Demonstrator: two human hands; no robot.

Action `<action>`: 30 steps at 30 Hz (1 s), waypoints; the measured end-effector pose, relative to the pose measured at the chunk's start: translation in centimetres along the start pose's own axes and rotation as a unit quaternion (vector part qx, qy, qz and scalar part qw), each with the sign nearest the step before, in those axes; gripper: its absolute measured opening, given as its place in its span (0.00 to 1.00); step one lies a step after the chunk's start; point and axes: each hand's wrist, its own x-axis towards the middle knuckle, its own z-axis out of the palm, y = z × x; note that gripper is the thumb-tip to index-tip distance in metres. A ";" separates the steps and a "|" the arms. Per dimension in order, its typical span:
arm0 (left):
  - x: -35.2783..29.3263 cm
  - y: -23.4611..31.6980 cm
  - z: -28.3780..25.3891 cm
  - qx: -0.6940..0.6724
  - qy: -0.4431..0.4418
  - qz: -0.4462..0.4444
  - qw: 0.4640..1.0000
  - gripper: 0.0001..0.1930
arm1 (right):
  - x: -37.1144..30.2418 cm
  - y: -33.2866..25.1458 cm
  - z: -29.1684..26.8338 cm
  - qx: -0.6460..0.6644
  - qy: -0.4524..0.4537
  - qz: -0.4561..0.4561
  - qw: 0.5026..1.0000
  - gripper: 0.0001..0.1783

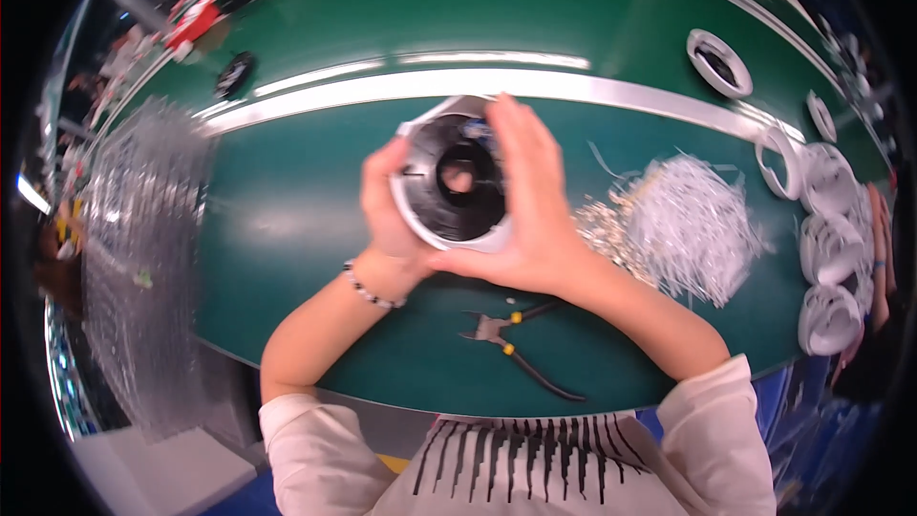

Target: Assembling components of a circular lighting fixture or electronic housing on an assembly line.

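Between my two hands is a round white housing with a black inside and a hole in its middle [439, 213]. My left hand [387, 215] wraps round its left side, a beaded bracelet on the wrist. On the other side my right hand [537, 196] grips it, fingers over the far rim and thumb along the near edge. Something skin-coloured shows through the hole. Below the hands, a pair of cutting pliers [491, 329] with black and yellow handles lies spread on the green worktop [287, 296].
Right of my hands lie a heap of thin white strips [690, 229] and small beige bits [602, 229]. Several white rings [829, 253] are stacked at the right edge. Clear plastic trays [143, 258] stand at left. Beyond the rail sit a white ring [702, 43] and a black round part [234, 75].
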 end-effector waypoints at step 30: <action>15.0 7.6 -11.1 0.084 0.051 0.023 0.995 0.18 | -16.7 1.8 -20.5 -0.305 0.040 0.157 0.938 0.16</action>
